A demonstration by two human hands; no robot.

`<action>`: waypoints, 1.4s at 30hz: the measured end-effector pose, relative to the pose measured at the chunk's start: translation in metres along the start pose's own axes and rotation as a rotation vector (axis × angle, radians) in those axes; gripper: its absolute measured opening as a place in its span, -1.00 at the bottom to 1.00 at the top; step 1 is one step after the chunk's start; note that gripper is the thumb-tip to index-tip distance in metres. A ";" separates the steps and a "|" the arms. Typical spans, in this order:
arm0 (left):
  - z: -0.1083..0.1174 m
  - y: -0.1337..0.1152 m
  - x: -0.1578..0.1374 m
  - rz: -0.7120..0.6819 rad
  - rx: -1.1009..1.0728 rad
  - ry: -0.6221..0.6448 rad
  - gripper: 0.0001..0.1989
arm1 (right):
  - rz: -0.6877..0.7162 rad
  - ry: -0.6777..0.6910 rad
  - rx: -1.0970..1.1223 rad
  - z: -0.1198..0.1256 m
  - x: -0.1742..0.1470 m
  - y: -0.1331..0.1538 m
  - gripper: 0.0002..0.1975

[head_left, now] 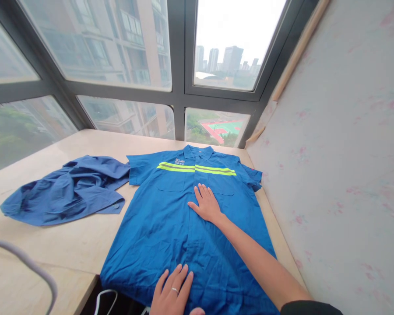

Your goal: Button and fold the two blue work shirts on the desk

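Note:
A blue short-sleeved work shirt [144,227] lies spread front side up, its collar toward the window and a yellow-green reflective stripe across the chest. My right hand [206,204] rests flat on the middle of its front, beside the button placket, fingers stretched out. Near the lower hem, my left hand [173,292] lies on the cloth with its fingers extended and a ring on one of them. Part of that hand is cut off by the bottom edge of the view. Neither hand grips the fabric.
A crumpled blue garment [65,188] lies left of the shirt on the pale ledge [82,245]. A grey cable [29,262] curves at the lower left, and a white cord [100,297] hangs by the ledge's front edge. A floral-papered wall [341,166] borders the right; windows stand behind.

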State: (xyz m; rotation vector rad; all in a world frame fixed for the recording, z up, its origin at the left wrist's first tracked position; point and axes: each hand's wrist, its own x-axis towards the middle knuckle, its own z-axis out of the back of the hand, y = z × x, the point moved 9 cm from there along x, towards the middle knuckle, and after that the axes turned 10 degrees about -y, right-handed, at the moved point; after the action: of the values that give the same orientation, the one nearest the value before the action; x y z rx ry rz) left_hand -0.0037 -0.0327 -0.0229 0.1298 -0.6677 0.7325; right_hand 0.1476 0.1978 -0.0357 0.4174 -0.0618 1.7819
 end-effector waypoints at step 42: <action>-0.109 0.094 0.149 0.362 0.209 0.222 -0.29 | -0.038 -0.057 0.000 0.027 -0.043 -0.042 -0.41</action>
State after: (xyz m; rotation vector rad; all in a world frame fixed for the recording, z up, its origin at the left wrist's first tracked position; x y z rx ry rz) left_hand 0.0726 0.1600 -0.0296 0.1181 -0.4039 1.1475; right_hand 0.2027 0.1618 -0.0315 0.4665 -0.0932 1.7329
